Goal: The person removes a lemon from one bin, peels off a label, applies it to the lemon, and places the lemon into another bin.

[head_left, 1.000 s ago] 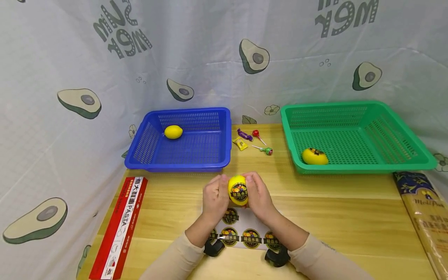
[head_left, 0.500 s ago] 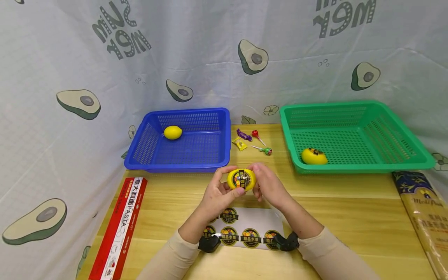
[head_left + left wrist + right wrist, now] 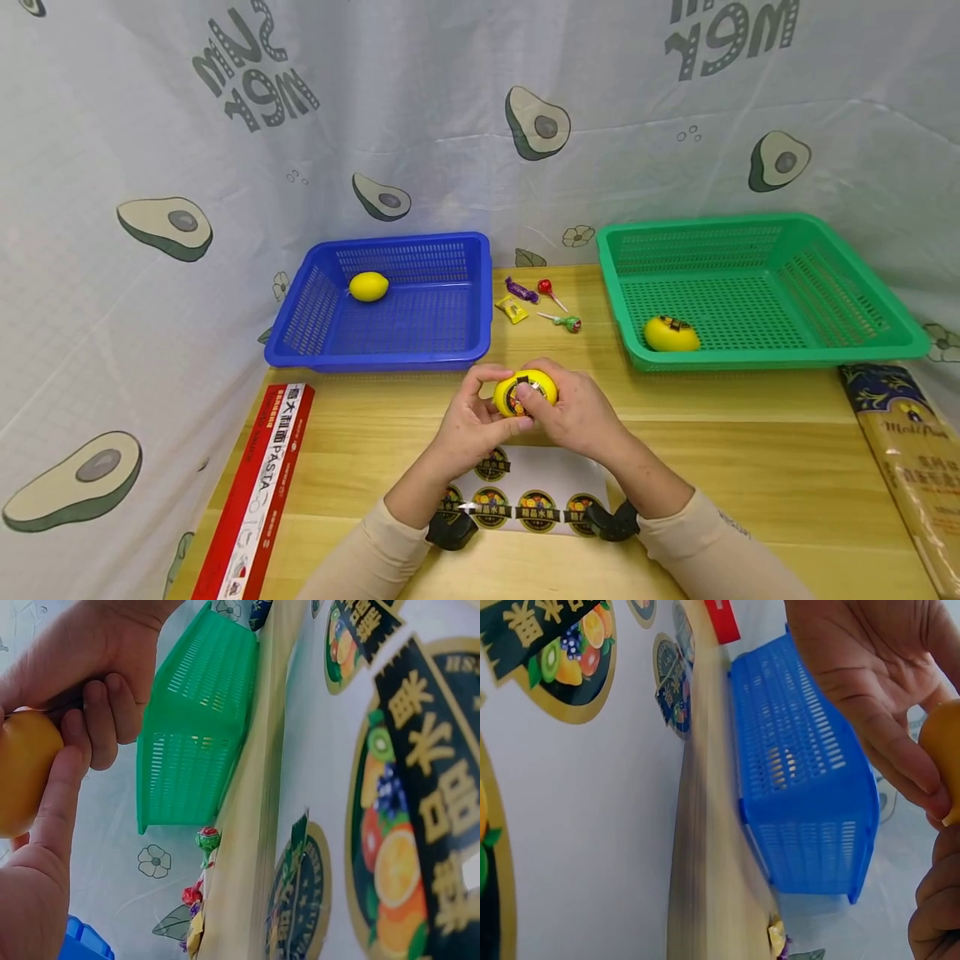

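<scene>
Above the table's middle, a yellow lemon (image 3: 549, 384) with a round dark fruit sticker (image 3: 513, 395) is held between both hands. My left hand (image 3: 467, 425) grips its left side with thumb and fingers. The right hand (image 3: 583, 415) holds the other side, its thumb pressing on the sticker. In the left wrist view the lemon (image 3: 28, 769) shows at the left edge, and in the right wrist view only part of the lemon (image 3: 943, 750) shows. Below the hands lies a white sticker sheet (image 3: 551, 467) bearing several round fruit stickers.
A blue basket (image 3: 405, 360) at back left holds one plain lemon (image 3: 368, 287). At back right, a green basket (image 3: 757, 358) holds a stickered lemon (image 3: 672, 334). Several candies, including a green lollipop (image 3: 572, 323), lie between. A red pasta box (image 3: 255, 492) and a pasta bag (image 3: 911, 458) flank the table.
The lemon has been turned from upright to sideways in the hands. The left hand has shifted its grip on it, and the right thumb has come onto the sticker.
</scene>
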The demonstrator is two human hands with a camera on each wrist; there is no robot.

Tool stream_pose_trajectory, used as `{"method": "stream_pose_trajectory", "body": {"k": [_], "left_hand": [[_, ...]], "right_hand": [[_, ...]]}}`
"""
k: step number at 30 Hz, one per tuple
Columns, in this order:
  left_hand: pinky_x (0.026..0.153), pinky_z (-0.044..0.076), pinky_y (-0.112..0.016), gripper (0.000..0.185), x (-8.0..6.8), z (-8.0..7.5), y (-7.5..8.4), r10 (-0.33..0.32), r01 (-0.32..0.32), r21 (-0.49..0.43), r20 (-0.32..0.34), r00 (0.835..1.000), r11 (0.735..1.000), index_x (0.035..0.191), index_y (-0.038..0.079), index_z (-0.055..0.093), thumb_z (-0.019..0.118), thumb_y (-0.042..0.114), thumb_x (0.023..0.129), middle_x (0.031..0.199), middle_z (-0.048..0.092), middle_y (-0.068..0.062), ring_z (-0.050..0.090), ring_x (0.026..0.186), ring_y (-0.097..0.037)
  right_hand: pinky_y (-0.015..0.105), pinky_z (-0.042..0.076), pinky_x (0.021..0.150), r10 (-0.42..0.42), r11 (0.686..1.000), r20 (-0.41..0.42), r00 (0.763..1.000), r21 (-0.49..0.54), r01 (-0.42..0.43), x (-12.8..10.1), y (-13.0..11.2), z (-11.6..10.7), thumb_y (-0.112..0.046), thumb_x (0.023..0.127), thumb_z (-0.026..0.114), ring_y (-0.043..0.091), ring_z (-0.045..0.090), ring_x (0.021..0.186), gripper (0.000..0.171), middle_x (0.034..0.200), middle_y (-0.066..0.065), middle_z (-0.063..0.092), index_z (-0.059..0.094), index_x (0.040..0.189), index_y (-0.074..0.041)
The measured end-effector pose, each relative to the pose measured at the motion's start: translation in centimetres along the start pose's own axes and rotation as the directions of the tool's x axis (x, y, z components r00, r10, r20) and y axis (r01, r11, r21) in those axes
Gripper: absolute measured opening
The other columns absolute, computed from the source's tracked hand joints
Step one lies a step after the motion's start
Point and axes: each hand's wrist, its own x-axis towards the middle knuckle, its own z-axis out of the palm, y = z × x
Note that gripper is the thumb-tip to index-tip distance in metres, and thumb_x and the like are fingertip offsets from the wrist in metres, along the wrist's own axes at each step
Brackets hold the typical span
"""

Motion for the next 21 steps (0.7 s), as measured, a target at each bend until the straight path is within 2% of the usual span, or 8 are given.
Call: {"method": "stream_pose_trajectory", "body": {"k": [5, 9, 14, 17, 21], "left_hand": [[0.081, 0.059, -0.02, 0.069, 0.0, -0.1, -0.1, 0.002, -0.002, 0.025, -0.008, 1.0, 1.0, 0.133, -0.006, 0.035, 0.081, -0.004, 0.082, 0.135, 0.044, 0.004, 0.066, 0.094, -0.013], [0.083, 0.059, -0.021, 0.067, -0.1, -0.3, 0.0, 0.005, -0.004, 0.054, -0.014, 1.0, 0.999, 0.132, -0.007, 0.036, 0.079, -0.008, 0.081, 0.138, 0.045, -0.001, 0.065, 0.097, -0.015], [0.08, 0.059, -0.02, 0.065, -0.3, -0.3, 0.0, -0.004, 0.005, 0.116, -0.006, 1.0, 0.993, 0.135, -0.005, 0.034, 0.073, -0.012, 0.083, 0.141, 0.042, -0.014, 0.066, 0.094, -0.013], [0.075, 0.058, -0.019, 0.066, -0.3, -0.3, -0.1, -0.03, 0.029, 0.147, 0.004, 1.0, 0.989, 0.139, 0.0, 0.033, 0.072, -0.009, 0.086, 0.138, 0.044, -0.02, 0.068, 0.091, -0.01], [0.073, 0.058, -0.019, 0.062, -0.2, -0.2, 0.0, -0.032, 0.03, 0.228, 0.004, 0.999, 0.973, 0.141, 0.005, 0.042, 0.071, -0.007, 0.087, 0.137, 0.044, -0.021, 0.067, 0.094, -0.009]], "right_hand": [[0.021, 0.046, 0.049, -0.106, 0.994, -0.054, 0.993, -0.03, 0.105, 0.0, 0.5, 0.2, -0.023, 0.102, 0.052, 0.001, 0.052, 0.057, 0.02, 0.072, -0.001, 0.064, 0.067, 0.108, -0.011], [0.022, 0.046, 0.049, -0.128, 0.992, -0.076, 0.989, -0.03, 0.126, 0.0, 0.6, 0.3, -0.017, 0.106, 0.041, 0.001, 0.051, 0.056, 0.029, 0.071, -0.002, 0.064, 0.068, 0.108, -0.01], [0.025, 0.053, 0.058, -0.067, 0.996, -0.073, 0.995, 0.055, 0.071, 0.0, 0.6, 0.5, -0.017, 0.111, 0.028, 0.006, 0.06, 0.065, 0.044, 0.078, 0.002, 0.071, 0.071, 0.11, -0.005], [0.026, 0.053, 0.066, 0.026, 0.994, -0.034, 0.999, 0.111, -0.022, -0.1, 0.6, 0.4, -0.024, 0.113, 0.026, 0.011, 0.062, 0.074, 0.049, 0.082, 0.003, 0.07, 0.071, 0.114, -0.005], [0.029, 0.046, 0.064, 0.167, 0.98, 0.009, 0.986, 0.111, -0.167, -1.0, 0.9, -0.2, -0.035, 0.114, 0.028, 0.015, 0.054, 0.071, 0.047, 0.079, 0.004, 0.06, 0.067, 0.123, -0.009]]}}
